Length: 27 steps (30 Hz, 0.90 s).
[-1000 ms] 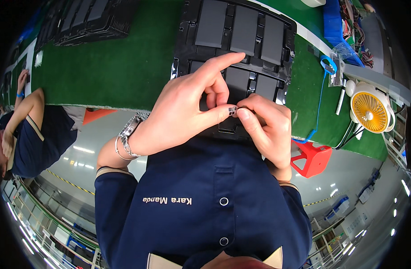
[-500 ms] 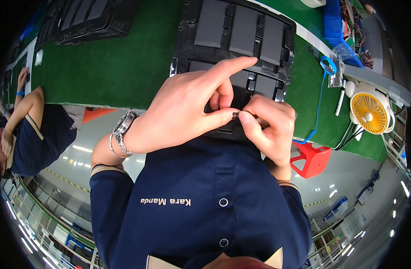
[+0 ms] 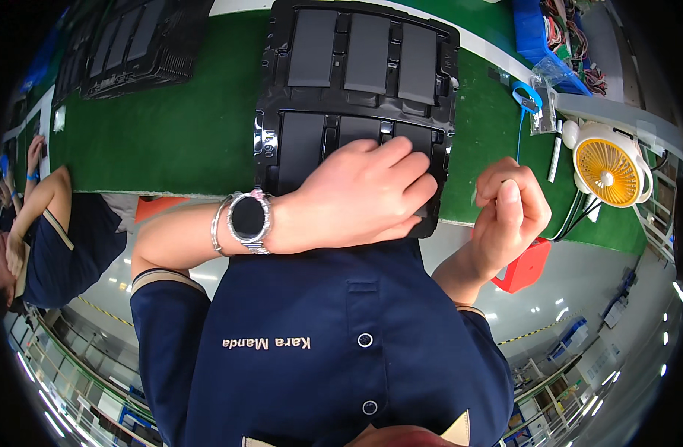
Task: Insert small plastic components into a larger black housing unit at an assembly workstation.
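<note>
My left hand (image 3: pixel 364 197) lies flat, fingers spread, on the near row of the black moulded tray (image 3: pixel 360 97), pressing on the dark flat panels seated in its pockets. My right hand (image 3: pixel 509 212) is off the tray, hanging over the near edge of the green tabletop (image 3: pixel 185 127), curled into a loose fist; whether it pinches some small part I cannot tell.

As I judge it, leaning too hard could pop a panel out of its pocket or tip the tray off the edge, since its near end overhangs the mat. Anything small in my right fist could drop to the floor.

The tray holds three panels in its far row. A blue bin (image 3: pixel 544 33) at the far right holds coloured wires.
</note>
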{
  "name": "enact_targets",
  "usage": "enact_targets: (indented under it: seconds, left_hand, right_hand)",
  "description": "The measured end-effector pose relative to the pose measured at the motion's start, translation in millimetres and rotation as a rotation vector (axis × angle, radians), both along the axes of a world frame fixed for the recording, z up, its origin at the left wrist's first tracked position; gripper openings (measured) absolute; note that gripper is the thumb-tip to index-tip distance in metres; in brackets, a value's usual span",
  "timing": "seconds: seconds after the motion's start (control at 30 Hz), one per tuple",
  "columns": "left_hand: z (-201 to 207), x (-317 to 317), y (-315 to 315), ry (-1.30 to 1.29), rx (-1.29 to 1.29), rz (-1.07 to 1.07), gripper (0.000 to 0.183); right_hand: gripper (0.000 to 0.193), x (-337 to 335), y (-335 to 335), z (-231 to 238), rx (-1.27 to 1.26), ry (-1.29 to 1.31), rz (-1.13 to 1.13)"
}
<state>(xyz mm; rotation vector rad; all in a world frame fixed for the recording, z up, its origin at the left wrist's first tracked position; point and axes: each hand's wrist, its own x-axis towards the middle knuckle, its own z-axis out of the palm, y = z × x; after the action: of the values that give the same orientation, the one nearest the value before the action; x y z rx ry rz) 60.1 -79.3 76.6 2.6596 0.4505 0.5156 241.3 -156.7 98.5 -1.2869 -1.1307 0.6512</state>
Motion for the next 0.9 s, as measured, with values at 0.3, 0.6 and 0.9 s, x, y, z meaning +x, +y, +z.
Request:
enact_targets:
  seconds: [0.3,0.6,0.9]
  left_hand:
    - [17.9,-19.1,-7.8,-0.269,-1.838,0.153,0.08]
    - [29.3,-55.7,19.2,-0.297,-1.874,0.113,0.034]
    - [24.2,-56.9,10.8,-0.419,-1.473,0.292,0.02]
  right_hand:
    - [0.014,-11.2,0.3,4.0,-0.081,-0.035,0.095]
    - [0.006,-38.7,14.6,13.4,-0.195,-0.119,0.212]
    - [0.006,-56.2,29.2,15.0,-0.354,-0.174,0.254]
